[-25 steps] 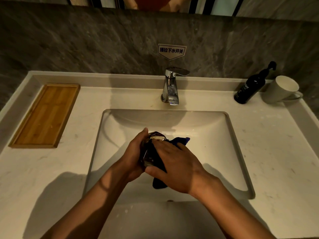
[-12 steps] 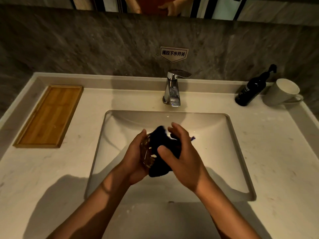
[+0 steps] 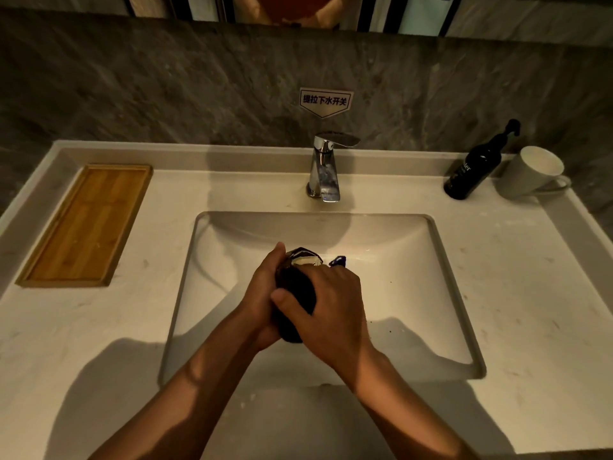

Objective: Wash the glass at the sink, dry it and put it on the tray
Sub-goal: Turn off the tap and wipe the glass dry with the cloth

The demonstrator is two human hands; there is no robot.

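Left hand (image 3: 262, 293) grips glass (image 3: 305, 258), right hand (image 3: 328, 307) wraps cloth (image 3: 295, 293) round it (drying). Tray (image 3: 33, 275) far left, left hand nearer.

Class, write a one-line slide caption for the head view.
Both hands, left and right, rub a dark cloth around the glass over the sink; tray waits.

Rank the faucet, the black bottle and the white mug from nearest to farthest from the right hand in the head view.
From the right hand, which holds a dark cloth over the sink:
1. Faucet, straight behind the basin, at centre.
2. Black bottle, back right corner of the counter.
3. White mug, just right of the bottle, farthest out.
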